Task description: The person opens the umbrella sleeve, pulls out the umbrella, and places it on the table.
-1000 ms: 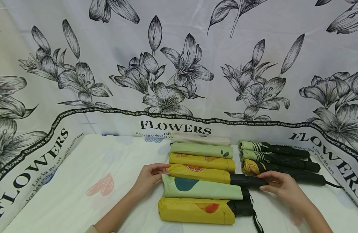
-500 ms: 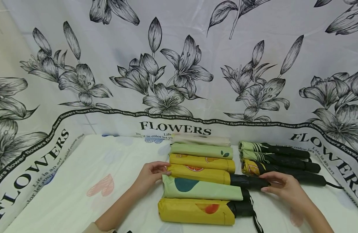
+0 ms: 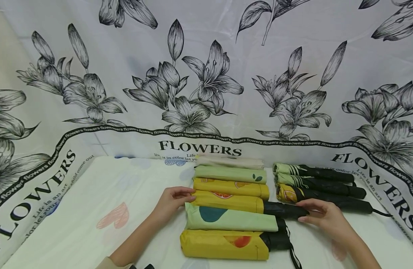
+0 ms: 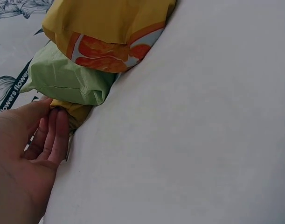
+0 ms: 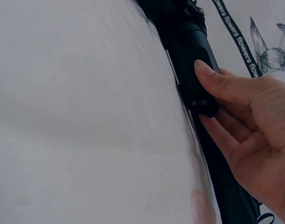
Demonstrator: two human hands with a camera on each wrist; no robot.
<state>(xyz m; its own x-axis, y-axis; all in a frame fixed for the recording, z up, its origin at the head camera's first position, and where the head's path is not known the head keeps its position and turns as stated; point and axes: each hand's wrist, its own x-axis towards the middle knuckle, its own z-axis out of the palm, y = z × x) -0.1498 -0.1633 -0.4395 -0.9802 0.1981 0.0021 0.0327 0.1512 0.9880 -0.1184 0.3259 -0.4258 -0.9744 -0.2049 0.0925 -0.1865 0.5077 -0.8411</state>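
A folded umbrella in a yellow sleeve with an orange-slice print lies in the middle row in the head view. Its black end sticks out of the sleeve to the right. My left hand pinches the sleeve's left end; in the left wrist view, thumb and fingers meet on the yellow cloth. My right hand holds the tip of the black end, and in the right wrist view the thumb lies along the black handle with fingers behind it.
Nearer me lie a sleeved green umbrella and a sleeved yellow umbrella. Beyond are an orange-printed yellow sleeve, a green sleeve and a cream sleeve. Several unsleeved folded umbrellas lie at right, before a flowered curtain.
Both hands keep hold of the yellow-sleeved umbrella. Its black end and my right hand have shifted very slightly right relative to the sleeve. The head view has turned a little.
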